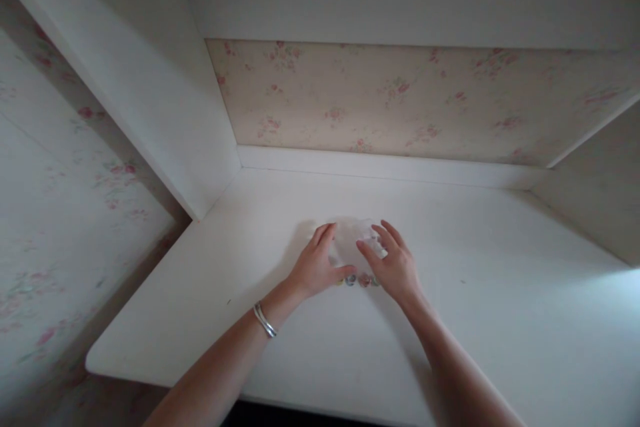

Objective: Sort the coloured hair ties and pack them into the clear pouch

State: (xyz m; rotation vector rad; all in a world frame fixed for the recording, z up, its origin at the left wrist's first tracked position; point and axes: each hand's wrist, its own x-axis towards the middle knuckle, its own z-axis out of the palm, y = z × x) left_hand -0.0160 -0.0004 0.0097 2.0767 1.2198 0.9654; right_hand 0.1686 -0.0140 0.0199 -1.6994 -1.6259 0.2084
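Note:
A small crumpled white piece of paper or plastic (354,240) lies on the white desk (490,320), between my two hands. My left hand (317,265), with a silver bracelet on its wrist, rests flat on the sheet's left side. My right hand (393,263) presses on its right side, thumb and fingers on the wrinkled edge. A short row of small coloured round items (357,279) lies on the desk just in front of the sheet, between my thumbs. I cannot tell what they are.
The desk sits in a white alcove with a shelf overhead and a white side panel (165,113) at the left. Floral wallpaper (400,103) covers the back wall and the left wall. The desk's front left corner (97,363) is rounded.

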